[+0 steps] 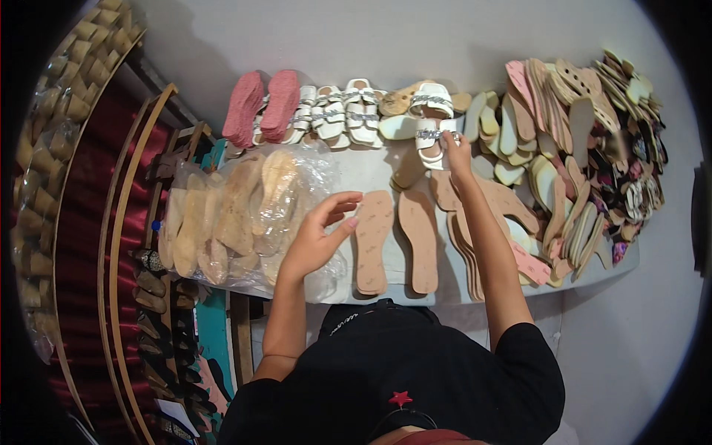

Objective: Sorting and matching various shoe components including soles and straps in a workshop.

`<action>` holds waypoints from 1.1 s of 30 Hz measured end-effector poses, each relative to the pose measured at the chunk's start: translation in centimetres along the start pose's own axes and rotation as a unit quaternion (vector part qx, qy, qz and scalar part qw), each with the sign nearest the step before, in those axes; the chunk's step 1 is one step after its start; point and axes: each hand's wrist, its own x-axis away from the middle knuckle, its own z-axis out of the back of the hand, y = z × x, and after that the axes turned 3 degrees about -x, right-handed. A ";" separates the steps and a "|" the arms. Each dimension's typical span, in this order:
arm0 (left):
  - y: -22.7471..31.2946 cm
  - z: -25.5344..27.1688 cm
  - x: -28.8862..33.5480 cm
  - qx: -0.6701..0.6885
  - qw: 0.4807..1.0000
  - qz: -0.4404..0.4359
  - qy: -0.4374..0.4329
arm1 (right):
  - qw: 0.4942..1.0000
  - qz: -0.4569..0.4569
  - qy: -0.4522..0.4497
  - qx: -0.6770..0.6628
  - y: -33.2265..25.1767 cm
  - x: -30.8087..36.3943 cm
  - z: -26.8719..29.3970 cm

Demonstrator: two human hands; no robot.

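Observation:
My right hand (457, 153) reaches to the back of the table, its fingers closed at the edge of a white sandal (432, 157) with a silvery trimmed strap. Just behind that one is another white sandal (432, 100). My left hand (319, 236) has thumb and fingers apart, with nothing between them. Its fingertips are beside the left edge of a tan patterned insole (373, 245); whether they touch it I cannot tell. To the right lies a second tan insole (420, 241), and a stack of tan insoles (463, 245) sits under my right forearm.
Pink soles (243, 110) and a row of white sandals (362, 111) line the table's back edge. Clear plastic bags of beige soles (222, 215) cover the left. Heaped insoles (556, 178) crowd the right. Wooden shelving (122, 245) with shoes stands at far left.

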 end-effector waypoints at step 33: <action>-21.4 28.9 -23.6 0.106 0.889 0.446 0.020 | 0.909 0.251 -0.049 0.328 -0.1 -0.9 -29.6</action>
